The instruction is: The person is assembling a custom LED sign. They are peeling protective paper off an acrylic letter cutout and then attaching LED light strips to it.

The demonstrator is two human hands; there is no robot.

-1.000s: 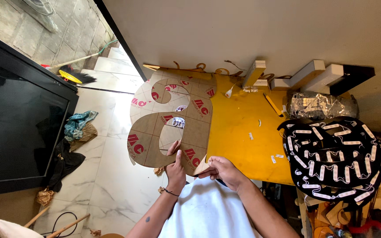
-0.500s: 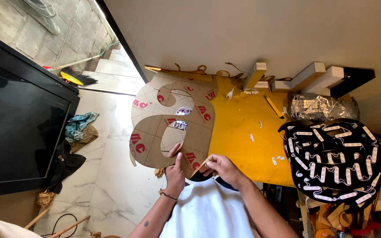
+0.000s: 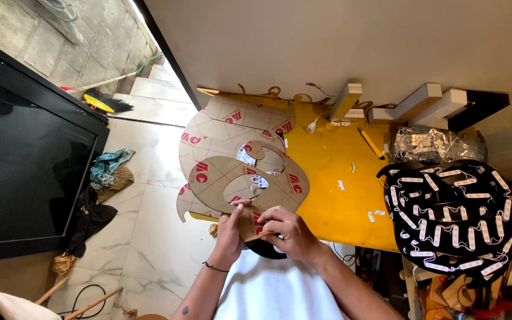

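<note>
Paper-faced curved cutout (image 3: 241, 178), both hands

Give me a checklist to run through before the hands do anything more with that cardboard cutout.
1. Left hand grips the cutout at its near edge: ok.
2. Right hand is on the same edge, pinching a thin strip there: ok, though what the strip is, cannot tell.
3. Cutout rests on the yellow table: not ok, its left part hangs over the floor.
4. Bare table right of the cutout: ok, only small white scraps lie there.
5. Black panel with white strips lies apart from the cutout: ok.
</note>
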